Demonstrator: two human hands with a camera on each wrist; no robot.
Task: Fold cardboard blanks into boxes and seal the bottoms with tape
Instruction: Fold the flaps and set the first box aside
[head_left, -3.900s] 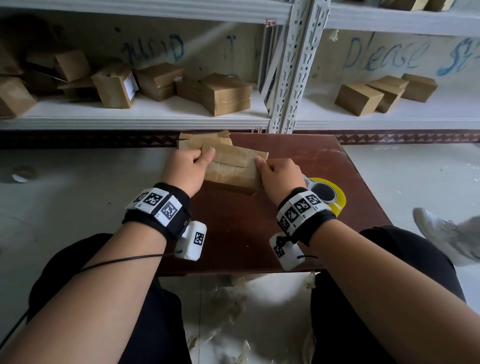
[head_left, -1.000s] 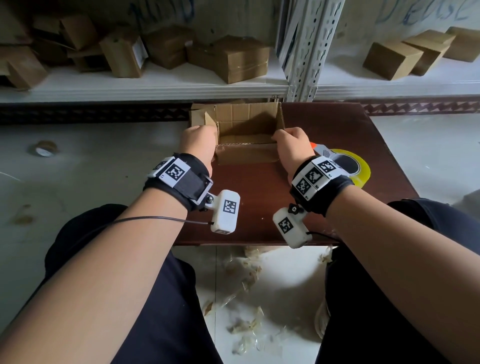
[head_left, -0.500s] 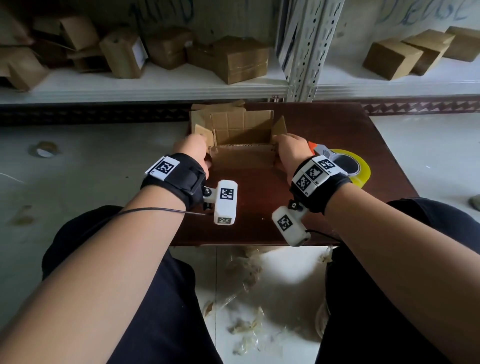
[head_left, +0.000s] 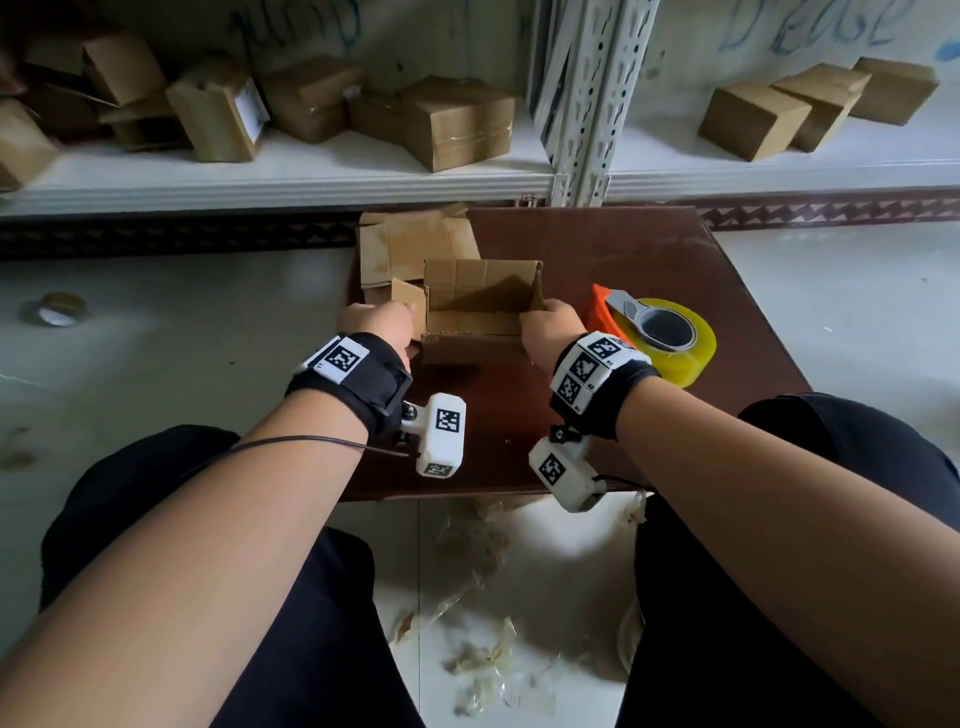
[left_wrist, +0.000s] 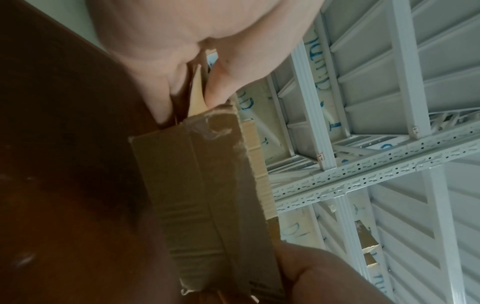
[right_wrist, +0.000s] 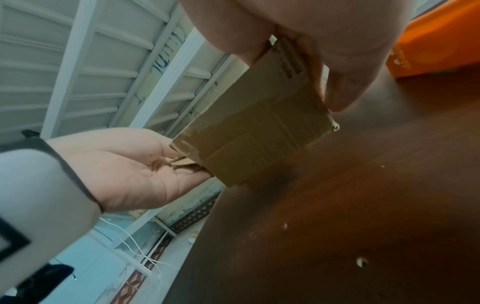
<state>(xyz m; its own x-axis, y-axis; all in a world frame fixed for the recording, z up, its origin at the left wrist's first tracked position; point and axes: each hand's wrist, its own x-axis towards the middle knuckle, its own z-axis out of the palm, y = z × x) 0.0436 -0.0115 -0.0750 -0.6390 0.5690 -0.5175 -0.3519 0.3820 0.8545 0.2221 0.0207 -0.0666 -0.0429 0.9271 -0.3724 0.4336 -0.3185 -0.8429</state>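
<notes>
A small cardboard box (head_left: 483, 301) stands on the brown table (head_left: 623, 249) with its opening up. My left hand (head_left: 408, 319) pinches the left side flap (left_wrist: 197, 90) between thumb and fingers. My right hand (head_left: 540, 317) grips the box's right end wall (right_wrist: 285, 61), thumb on one side and fingers on the other. The box's near face (left_wrist: 207, 195) has a middle seam with clear tape over it. A stack of flat blanks (head_left: 410, 244) lies just behind the box. The yellowish tape roll in its orange dispenser (head_left: 660, 332) sits right of my right hand.
White metal shelves (head_left: 311, 176) behind the table hold several finished boxes (head_left: 457, 119). A spare tape roll (head_left: 57, 309) lies on the floor at left. Tape scraps litter the floor (head_left: 493, 649) between my knees. My wrist cameras hang over the table's near edge.
The flattened blank held 3.9 s ago now stands as an open box. In the last second its side flaps tipped inward, then spread again; both hands stay at its ends.
</notes>
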